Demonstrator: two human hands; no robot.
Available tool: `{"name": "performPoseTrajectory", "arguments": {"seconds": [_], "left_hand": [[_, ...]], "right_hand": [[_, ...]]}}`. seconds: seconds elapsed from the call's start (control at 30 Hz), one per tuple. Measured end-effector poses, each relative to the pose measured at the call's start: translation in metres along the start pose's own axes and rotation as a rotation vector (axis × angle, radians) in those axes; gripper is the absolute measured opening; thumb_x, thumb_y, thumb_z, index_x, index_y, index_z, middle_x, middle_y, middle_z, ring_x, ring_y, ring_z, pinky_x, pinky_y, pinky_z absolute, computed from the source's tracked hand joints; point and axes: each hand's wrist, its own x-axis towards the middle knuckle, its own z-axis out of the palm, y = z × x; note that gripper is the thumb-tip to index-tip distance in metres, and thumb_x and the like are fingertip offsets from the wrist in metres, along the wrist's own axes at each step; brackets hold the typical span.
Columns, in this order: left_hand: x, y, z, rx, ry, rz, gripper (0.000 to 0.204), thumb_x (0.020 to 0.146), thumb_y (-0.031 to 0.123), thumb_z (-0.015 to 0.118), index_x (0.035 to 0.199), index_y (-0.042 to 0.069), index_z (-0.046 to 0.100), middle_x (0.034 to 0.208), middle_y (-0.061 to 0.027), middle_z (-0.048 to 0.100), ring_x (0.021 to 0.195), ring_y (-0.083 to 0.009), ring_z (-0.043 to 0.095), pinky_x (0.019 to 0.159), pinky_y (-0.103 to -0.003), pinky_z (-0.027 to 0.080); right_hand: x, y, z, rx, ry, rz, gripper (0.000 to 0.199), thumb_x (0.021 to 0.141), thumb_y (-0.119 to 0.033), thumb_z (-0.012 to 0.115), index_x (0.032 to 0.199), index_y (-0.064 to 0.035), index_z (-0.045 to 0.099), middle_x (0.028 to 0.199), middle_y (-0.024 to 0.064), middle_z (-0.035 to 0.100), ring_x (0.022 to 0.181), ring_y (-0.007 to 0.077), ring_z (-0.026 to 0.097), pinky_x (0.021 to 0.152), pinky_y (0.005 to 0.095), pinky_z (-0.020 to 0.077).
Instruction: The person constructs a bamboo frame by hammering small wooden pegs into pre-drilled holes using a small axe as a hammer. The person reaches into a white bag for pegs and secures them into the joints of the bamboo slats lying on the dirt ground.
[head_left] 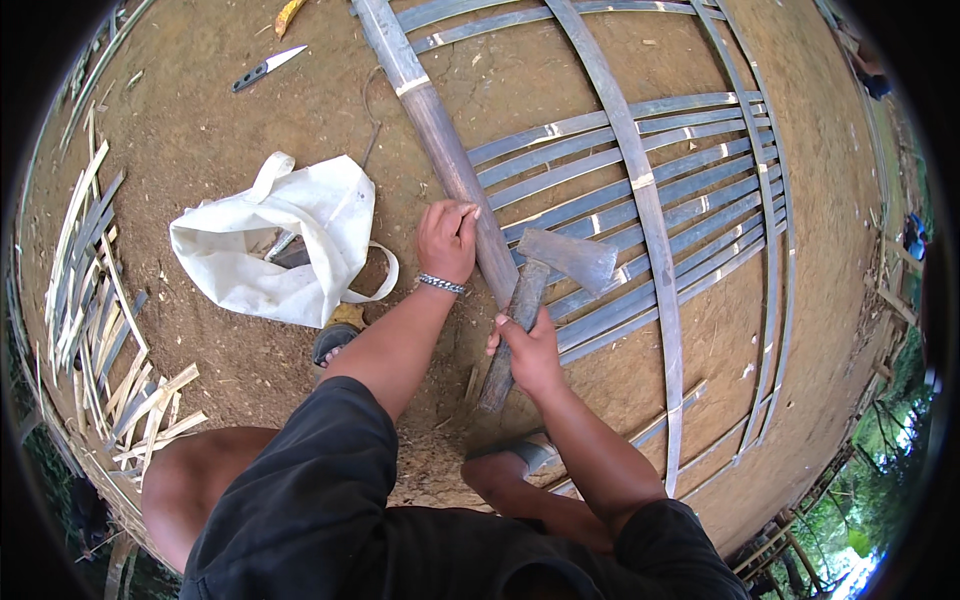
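A hatchet [575, 260] is in hand by crossed strips [648, 210].
The right hand [530, 352] wraps snugly around the hatchet's handle [527, 296]. The left hand [447, 241] curls at the thick pole [447, 146] on the dirt [480, 80]; I can't tell if it pinches anything. Many strips are already laid, but a wide gap has none yet. No writing can be read.

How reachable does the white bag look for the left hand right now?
Probably yes: the white bag lies just left of the left hand, with only ground and the bag's own strap showing between them.
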Motion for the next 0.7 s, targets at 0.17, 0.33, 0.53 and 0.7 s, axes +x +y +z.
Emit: {"name": "performPoseTrajectory", "arguments": {"seconds": [0.17, 0.33, 0.53, 0.7], "left_hand": [[0.0, -0.001, 0.001, 0.029, -0.007, -0.03, 0.005, 0.084, 0.009, 0.075, 0.087, 0.007, 0.072, 0.088, -0.0107, 0.066, 0.081, -0.0312, 0.064, 0.07, -0.041, 0.051], [0.001, 0.0, -0.002, 0.007, -0.029, -0.025, 0.006, 0.083, 0.008, 0.076, 0.087, 0.007, 0.072, 0.086, -0.0101, 0.065, 0.079, -0.0303, 0.064, 0.069, -0.04, 0.051], [0.0, -0.001, 0.0, 0.023, -0.029, -0.027, 0.007, 0.081, 0.009, 0.076, 0.085, 0.01, 0.07, 0.086, -0.0074, 0.065, 0.08, -0.0293, 0.063, 0.069, -0.041, 0.049], [0.0, -0.001, 0.001, 0.025, -0.034, -0.033, 0.008, 0.081, 0.01, 0.075, 0.084, 0.011, 0.068, 0.086, -0.0059, 0.064, 0.082, -0.0296, 0.062, 0.07, -0.042, 0.049]], "right_hand": [[0.003, 0.005, -0.003, -0.041, -0.033, -0.001, 0.021, 0.096, -0.004, 0.061, 0.112, -0.0002, 0.047, 0.083, 0.0086, 0.059, 0.068, 0.0183, 0.063, 0.063, 0.035, 0.055], [0.006, -0.005, 0.003, -0.192, -0.027, 0.003, 0.021, 0.096, -0.004, 0.062, 0.112, -0.0004, 0.048, 0.084, 0.0067, 0.06, 0.067, 0.0147, 0.063, 0.061, 0.0316, 0.0551], [0.015, -0.012, 0.005, -0.469, -0.011, -0.021, 0.027, 0.095, -0.007, 0.064, 0.116, 0.0012, 0.049, 0.086, 0.0065, 0.063, 0.067, 0.0116, 0.063, 0.061, 0.0285, 0.055], [0.02, -0.006, 0.005, -0.535, 0.02, -0.074, 0.035, 0.091, -0.015, 0.067, 0.116, 0.0046, 0.052, 0.081, 0.0157, 0.067, 0.071, 0.0241, 0.068, 0.068, 0.0374, 0.0528]]}}
